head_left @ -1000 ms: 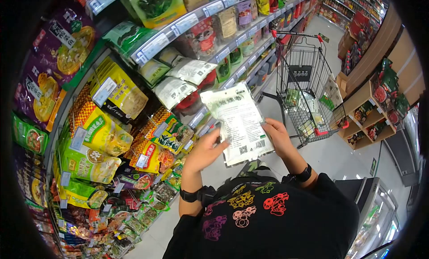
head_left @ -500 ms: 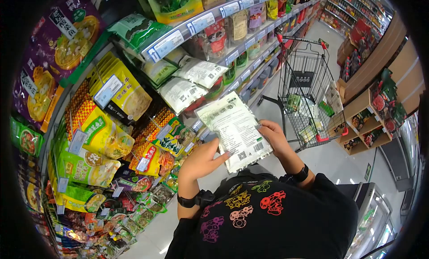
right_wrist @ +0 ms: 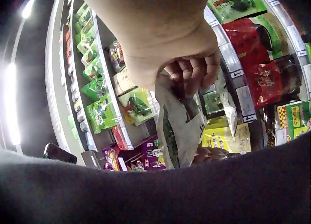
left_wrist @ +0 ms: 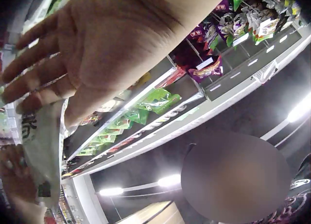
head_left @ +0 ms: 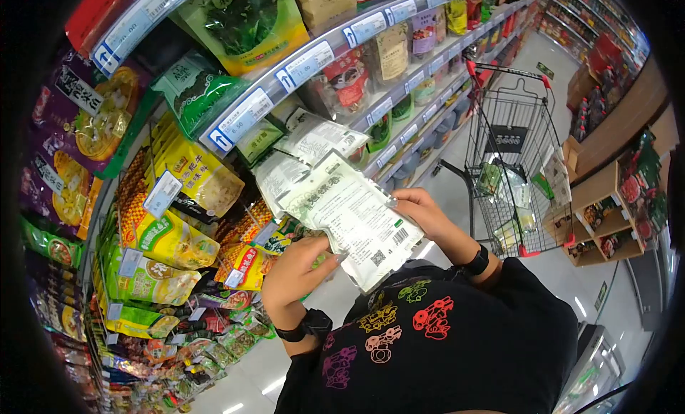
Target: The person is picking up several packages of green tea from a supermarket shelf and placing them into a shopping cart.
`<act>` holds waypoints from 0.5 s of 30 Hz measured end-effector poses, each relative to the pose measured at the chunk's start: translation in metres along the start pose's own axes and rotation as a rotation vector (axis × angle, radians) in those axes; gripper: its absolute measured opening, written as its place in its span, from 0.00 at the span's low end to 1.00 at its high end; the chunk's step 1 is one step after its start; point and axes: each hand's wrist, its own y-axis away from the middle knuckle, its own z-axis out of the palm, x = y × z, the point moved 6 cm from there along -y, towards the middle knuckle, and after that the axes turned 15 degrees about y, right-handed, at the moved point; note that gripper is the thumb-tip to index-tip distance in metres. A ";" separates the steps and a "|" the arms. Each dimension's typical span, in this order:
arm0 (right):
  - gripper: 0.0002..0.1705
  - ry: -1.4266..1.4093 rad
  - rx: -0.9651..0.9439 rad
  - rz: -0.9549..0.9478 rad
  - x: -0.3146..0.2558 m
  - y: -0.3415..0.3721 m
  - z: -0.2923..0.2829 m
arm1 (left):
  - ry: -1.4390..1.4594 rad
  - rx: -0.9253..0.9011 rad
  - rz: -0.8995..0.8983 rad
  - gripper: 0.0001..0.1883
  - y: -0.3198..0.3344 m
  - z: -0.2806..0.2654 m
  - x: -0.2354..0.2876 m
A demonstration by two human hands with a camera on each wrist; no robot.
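We see a person holding a pale bag (head_left: 357,218) with both hands, up in front of the black shirt (head_left: 464,350). The left hand (head_left: 292,271) pinches the left edge of the bag, with its thumb on the near side and its other fingers behind. The right hand (head_left: 422,213) grips the right edge, and from the right wrist we can see its fingers curled over. The bag is tilted, and its top leans to the far left. We see small print on it, a square code (head_left: 379,257) near the bottom and stripes (head_left: 401,235) just beside that.

Past the bag's top, two white bags (head_left: 325,137) sit on the shelf (head_left: 338,50). We can't tell if the held bag touches them. A green bag (head_left: 193,93) lies left of them. Nearer, on the left, yellow bags (head_left: 207,177) hang in a row, and big purple bags (head_left: 107,128) are at the far left.

On the far right we see a cart (head_left: 508,139) with some packs (head_left: 521,193) in it. A wood rack (head_left: 606,182) stands to its right. Each wrist wears a black band (head_left: 478,260).
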 end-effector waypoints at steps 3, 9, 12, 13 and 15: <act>0.10 -0.059 -0.060 0.022 0.006 -0.013 -0.006 | 0.040 0.046 -0.034 0.08 -0.008 -0.004 -0.001; 0.11 -0.113 -0.079 0.037 0.006 -0.031 -0.010 | 0.062 0.147 0.002 0.08 -0.017 -0.005 0.006; 0.11 -0.112 -0.116 0.044 0.008 -0.037 -0.010 | 0.036 0.158 -0.029 0.08 -0.015 -0.006 0.004; 0.11 -0.104 -0.119 0.042 0.011 -0.040 -0.010 | 0.029 0.163 -0.036 0.08 -0.014 -0.006 0.002; 0.11 -0.103 -0.132 0.033 0.014 -0.044 -0.010 | 0.008 0.192 -0.116 0.07 -0.011 -0.007 -0.006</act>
